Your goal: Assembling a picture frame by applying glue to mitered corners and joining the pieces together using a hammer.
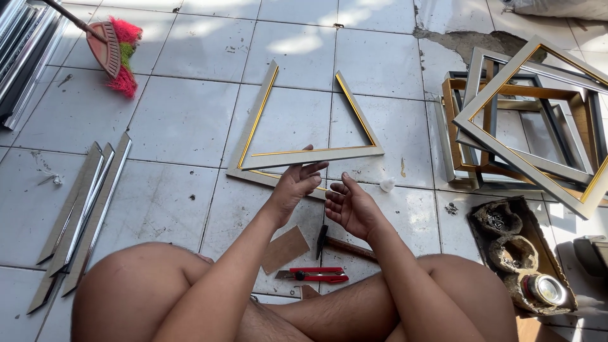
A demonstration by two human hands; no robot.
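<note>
left hand [297, 183] | fingers lift the near edge of the frame piece [316, 153] so it tips up off the floor tiles [183, 120]; right hand [351, 206] | open, empty, just beside; hammer [342, 246] and cutter [313, 275] | near the legs, easy to grab

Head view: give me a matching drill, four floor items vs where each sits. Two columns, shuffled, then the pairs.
Items:
1. red and pink broom
2. red-handled utility knife
3. stack of finished silver and gold picture frames
4. loose grey moulding strips

Places:
A. far right, piled by the cracked tile
B. top left corner
C. left of the person's knee
D. between the forearms, near the hammer

Pairs: 1-B, 2-D, 3-A, 4-C
</note>
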